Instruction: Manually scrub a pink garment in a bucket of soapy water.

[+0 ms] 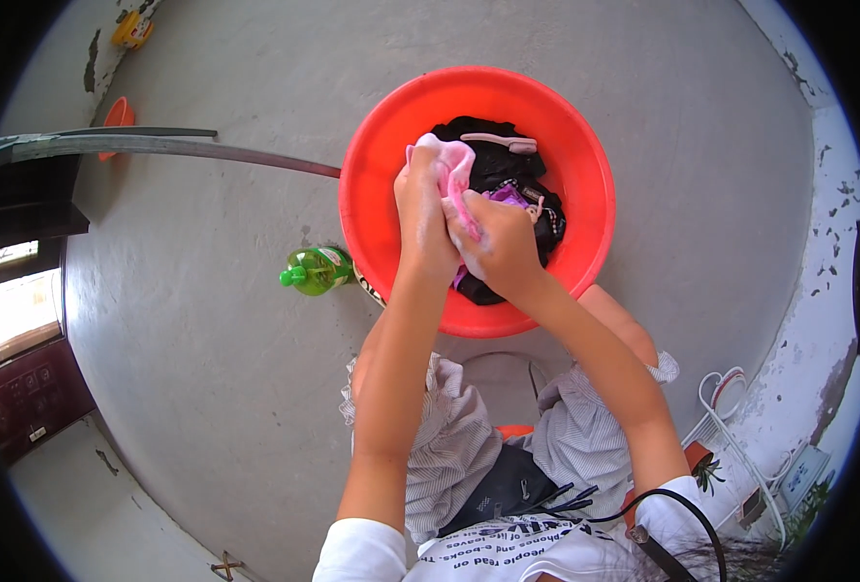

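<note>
- Head view: a pink cloth (456,167) is held up over a round red-orange basin (585,145), above the left part of the dark clothes lying in it.
- The cloth is soft and crumpled, pale pink along its far, upper edge and a deeper pink in its folds; whitish suds cling to it. One narrow, twisted length runs toward the near side, between the two hands.
- The left hand (426,215) is closed around the cloth's left side, thumb toward the far side, with a bunched part standing out beyond it.
- The right hand (503,241) is closed on the twisted length from the right, its knuckles streaked with foam. The fingertips of both hands are partly hidden.
- Inside the basin lie black clothes (493,170) in a loose heap, with a purple patch (509,197) showing just right of the right hand.
- A pale pink brush (503,143) rests across the far part of the heap, its wider head to the right.
- The basin stands on the grey floor (226,339), just beyond the person's knees.
- A green bottle (318,272) with a green cap is just beside the basin's near left side.
</note>
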A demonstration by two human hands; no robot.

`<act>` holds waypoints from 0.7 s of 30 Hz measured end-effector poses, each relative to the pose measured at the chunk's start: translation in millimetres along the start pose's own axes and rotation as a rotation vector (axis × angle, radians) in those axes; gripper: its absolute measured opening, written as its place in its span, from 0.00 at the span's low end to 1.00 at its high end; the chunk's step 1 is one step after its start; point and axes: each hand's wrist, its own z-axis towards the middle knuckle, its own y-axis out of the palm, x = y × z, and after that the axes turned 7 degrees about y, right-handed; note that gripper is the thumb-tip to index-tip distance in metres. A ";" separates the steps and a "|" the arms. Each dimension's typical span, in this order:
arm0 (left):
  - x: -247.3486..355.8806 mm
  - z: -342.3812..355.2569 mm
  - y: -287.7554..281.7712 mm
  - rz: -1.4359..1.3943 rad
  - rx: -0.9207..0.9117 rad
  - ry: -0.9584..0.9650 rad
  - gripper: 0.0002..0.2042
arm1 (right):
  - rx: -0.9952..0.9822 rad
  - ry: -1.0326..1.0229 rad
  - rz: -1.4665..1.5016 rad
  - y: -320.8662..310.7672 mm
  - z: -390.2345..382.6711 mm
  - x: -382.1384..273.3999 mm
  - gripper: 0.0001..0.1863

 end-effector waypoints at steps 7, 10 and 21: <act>-9.0 -8.0 11.9 0.012 -0.028 -0.057 0.14 | 0.010 0.178 0.120 -8.2 14.5 6.5 0.11; -17.8 -12.5 18.8 -0.009 -0.062 -0.086 0.14 | 0.082 0.298 0.162 -14.0 23.0 18.1 0.13; -1.9 4.0 -3.9 0.022 -0.069 -0.010 0.14 | 0.019 -0.016 0.007 -1.5 0.4 2.1 0.11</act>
